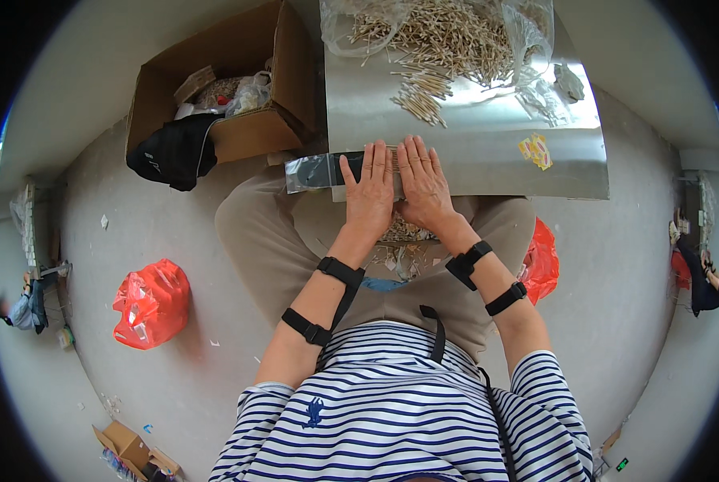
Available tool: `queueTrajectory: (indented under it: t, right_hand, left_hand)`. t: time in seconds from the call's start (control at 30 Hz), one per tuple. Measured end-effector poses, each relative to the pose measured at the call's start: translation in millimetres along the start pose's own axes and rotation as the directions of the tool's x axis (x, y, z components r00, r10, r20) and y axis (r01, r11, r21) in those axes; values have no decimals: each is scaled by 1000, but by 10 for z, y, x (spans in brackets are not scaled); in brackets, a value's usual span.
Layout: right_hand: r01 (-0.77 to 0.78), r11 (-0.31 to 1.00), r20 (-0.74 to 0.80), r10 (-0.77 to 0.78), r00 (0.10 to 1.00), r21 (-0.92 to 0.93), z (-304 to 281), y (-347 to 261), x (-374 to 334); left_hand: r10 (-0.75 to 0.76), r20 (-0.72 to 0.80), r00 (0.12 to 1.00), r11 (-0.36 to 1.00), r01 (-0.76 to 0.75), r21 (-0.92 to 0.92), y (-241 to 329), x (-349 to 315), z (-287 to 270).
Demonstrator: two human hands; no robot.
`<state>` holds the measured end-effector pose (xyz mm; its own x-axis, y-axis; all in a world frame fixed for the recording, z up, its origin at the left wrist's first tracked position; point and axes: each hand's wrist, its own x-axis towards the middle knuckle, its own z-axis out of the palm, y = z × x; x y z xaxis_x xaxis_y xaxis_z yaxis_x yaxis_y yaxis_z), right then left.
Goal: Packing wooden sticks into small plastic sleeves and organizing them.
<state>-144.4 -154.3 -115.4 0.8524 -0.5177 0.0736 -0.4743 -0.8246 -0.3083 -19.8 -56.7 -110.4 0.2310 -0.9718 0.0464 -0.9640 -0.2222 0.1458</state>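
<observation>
My left hand [370, 193] lies flat at the near edge of the shiny metal tabletop [472, 165], fingers stretched out. Beneath its fingers, a black strip in a clear plastic sleeve [307, 173] sticks out to the left. My right hand [425, 189] is beside it, also flat with straight fingers. A few thin pale sticks seem to show in the narrow gap between the hands; most of what is under the palms is hidden. Farther back lie a small row of thin wooden sticks [420, 95] and a big loose heap of them [448, 36].
Clear plastic bags [530, 36] flank the heap. Yellow packets [535, 150] lie on the tabletop's right. An open cardboard box [239, 140] with black cloth [178, 149] over its edge stands left. Red plastic bags [154, 304] sit on the floor either side. Other people are far off.
</observation>
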Motion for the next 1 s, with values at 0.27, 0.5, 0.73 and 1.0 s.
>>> queueTrajectory:
  t: [0.27, 0.5, 0.73, 1.0]
  right_hand:
    - [-113, 989, -190, 93, 977, -93, 246, -191, 129]
    - [-106, 994, -57, 105, 993, -9, 98, -228, 92]
    - [-72, 995, -88, 66, 994, -68, 169, -193, 93]
    - [-20, 1000, -90, 20, 996, 3, 170, -331, 117]
  left_hand:
    - [33, -59, 998, 999, -30, 45, -41, 9, 55]
    - [-63, 41, 997, 994, 66, -90, -402, -33, -187]
    - [-77, 55, 996, 991, 82, -101, -349, -16, -83]
    - [-75, 11, 997, 994, 76, -74, -355, -40, 20]
